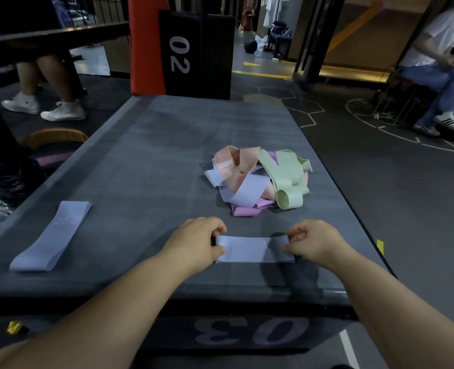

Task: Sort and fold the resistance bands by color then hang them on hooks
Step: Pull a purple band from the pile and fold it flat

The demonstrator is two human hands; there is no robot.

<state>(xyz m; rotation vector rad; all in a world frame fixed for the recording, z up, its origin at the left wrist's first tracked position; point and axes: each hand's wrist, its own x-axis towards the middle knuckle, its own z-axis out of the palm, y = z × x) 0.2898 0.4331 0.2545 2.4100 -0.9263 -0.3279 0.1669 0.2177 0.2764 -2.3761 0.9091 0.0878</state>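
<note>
The grey padded platform (146,161) carries everything. Just beyond the fingers sits the tangled pile (257,179) of pink, green, purple and lavender bands. Well to their left lies a folded lavender band (51,235). Between the fingers a second lavender band (252,250) lies flat, the left hand (193,243) pinching one end and the right hand (313,243) the other. Folding lavender seems the step in hand; next it likely needs carrying left to its match.

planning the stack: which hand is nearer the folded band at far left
Left. The left hand sits right of the folded band, apart; the right hand is farther right, past the held band.
</note>
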